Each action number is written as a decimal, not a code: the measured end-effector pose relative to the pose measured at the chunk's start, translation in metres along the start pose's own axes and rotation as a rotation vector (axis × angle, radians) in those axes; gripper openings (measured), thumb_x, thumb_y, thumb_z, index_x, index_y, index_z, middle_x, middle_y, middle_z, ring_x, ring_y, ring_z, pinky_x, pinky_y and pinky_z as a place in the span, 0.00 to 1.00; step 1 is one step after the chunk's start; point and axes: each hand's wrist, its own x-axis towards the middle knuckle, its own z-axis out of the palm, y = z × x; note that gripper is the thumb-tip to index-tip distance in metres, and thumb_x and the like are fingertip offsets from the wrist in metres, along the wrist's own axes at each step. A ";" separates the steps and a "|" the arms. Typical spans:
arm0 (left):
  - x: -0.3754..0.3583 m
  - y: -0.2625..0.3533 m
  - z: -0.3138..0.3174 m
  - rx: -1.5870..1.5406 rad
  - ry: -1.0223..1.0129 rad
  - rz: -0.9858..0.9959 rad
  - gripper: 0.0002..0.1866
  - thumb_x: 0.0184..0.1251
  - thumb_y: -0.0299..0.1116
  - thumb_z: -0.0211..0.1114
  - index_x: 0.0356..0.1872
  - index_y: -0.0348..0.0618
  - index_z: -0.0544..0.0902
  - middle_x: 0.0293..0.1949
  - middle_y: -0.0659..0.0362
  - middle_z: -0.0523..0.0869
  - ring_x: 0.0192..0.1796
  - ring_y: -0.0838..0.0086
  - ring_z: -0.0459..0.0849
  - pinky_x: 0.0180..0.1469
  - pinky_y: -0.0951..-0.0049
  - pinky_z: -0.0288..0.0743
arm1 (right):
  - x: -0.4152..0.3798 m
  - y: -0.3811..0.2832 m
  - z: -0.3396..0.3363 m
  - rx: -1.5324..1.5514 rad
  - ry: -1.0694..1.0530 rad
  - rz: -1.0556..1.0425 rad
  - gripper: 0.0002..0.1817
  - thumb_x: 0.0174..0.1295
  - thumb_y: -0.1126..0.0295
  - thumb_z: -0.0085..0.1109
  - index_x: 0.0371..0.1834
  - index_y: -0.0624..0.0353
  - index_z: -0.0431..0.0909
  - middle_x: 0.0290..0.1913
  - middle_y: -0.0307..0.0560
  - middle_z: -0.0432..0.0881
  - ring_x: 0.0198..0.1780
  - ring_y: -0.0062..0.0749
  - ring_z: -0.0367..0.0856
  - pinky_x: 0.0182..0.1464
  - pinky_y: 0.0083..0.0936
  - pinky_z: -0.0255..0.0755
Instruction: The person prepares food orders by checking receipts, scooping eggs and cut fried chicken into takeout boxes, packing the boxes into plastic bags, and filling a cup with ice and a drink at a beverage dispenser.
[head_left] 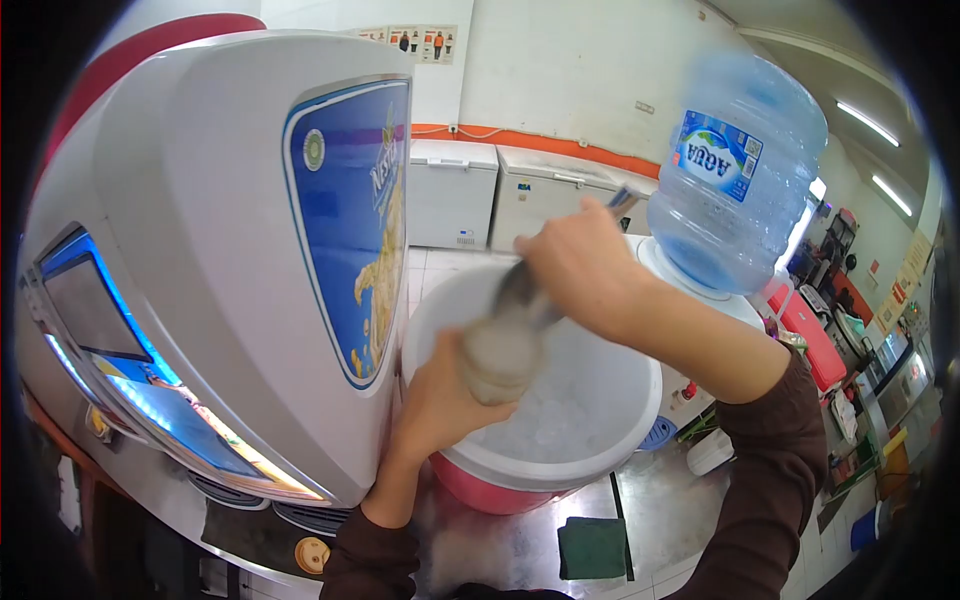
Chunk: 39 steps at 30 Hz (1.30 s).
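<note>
My left hand [432, 398] is wrapped round a clear cup [498, 372], which I hold over the near left part of a white-lined ice bucket [645, 405] with a red outside. Pale contents show in the cup's mouth, blurred by motion. A metal scoop [514, 290] is gripped in my right hand [588, 268], its handle sticking out above my fist. The scoop's head tilts down right at the cup's rim. Below both hands, ice [550, 420] lies in the bottom of the bucket.
A large drink dispenser [230, 200] stands close on the left. Behind the bucket to the right is an upturned water bottle [740, 180] on a dispenser. A folded green cloth [590, 548] lies on the metal counter [665, 510]. Chest freezers [450, 195] line the far wall.
</note>
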 end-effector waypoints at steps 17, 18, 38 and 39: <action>-0.020 0.007 -0.013 -0.068 0.087 0.074 0.43 0.36 0.42 0.73 0.56 0.42 0.61 0.48 0.47 0.75 0.49 0.53 0.77 0.48 0.62 0.71 | 0.047 0.085 -0.103 0.339 0.539 0.278 0.15 0.56 0.63 0.54 0.42 0.59 0.76 0.36 0.54 0.80 0.41 0.43 0.78 0.45 0.29 0.70; -0.020 0.010 -0.015 -0.055 0.037 0.059 0.42 0.36 0.42 0.73 0.55 0.42 0.61 0.47 0.47 0.75 0.48 0.52 0.77 0.48 0.61 0.71 | 0.067 0.088 -0.130 0.418 0.822 0.166 0.15 0.57 0.62 0.52 0.42 0.60 0.76 0.36 0.53 0.80 0.40 0.38 0.78 0.44 0.28 0.69; -0.010 -0.045 0.031 -0.151 0.090 0.194 0.52 0.31 0.35 0.76 0.60 0.30 0.54 0.54 0.38 0.67 0.59 0.50 0.67 0.61 0.64 0.60 | 0.212 -0.110 -0.367 -0.032 0.872 -0.116 0.10 0.50 0.70 0.52 0.29 0.62 0.81 0.37 0.58 0.81 0.40 0.48 0.80 0.41 0.34 0.73; -0.010 -0.044 0.033 -0.155 0.065 0.190 0.52 0.31 0.34 0.76 0.60 0.30 0.53 0.54 0.38 0.67 0.59 0.49 0.66 0.61 0.64 0.59 | 0.217 -0.102 -0.366 -0.033 0.865 -0.115 0.10 0.50 0.70 0.52 0.29 0.62 0.81 0.37 0.58 0.81 0.40 0.48 0.80 0.41 0.34 0.73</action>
